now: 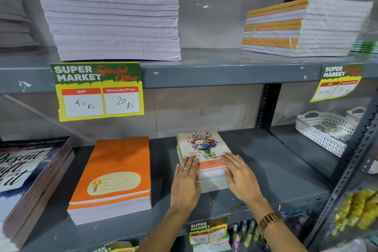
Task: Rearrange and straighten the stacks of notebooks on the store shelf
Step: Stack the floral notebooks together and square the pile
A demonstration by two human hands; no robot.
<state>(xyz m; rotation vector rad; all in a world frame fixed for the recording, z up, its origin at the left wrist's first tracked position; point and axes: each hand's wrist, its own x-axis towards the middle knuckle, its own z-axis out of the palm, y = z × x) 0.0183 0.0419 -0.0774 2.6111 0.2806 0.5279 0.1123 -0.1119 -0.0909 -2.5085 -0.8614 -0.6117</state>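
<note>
A small stack of flower-cover notebooks (202, 145) lies on the grey middle shelf (276, 170). My left hand (187, 182) presses flat against the stack's left side, fingers reaching onto the top cover. My right hand (239, 176) presses flat against its right side, fingertips on the cover's front corner. Neither hand grips anything. To the left sits a stack of orange notebooks (114, 178), slightly turned. Further left is a stack of large lettered-cover books (30, 182).
The upper shelf holds a tall pale stack (110, 18) and a plastic-wrapped orange-edged stack (302, 26). A white perforated basket (327, 131) stands at the right. Yellow price tags (100, 92) hang on the shelf edges. A slotted steel upright (347, 176) rises at the right.
</note>
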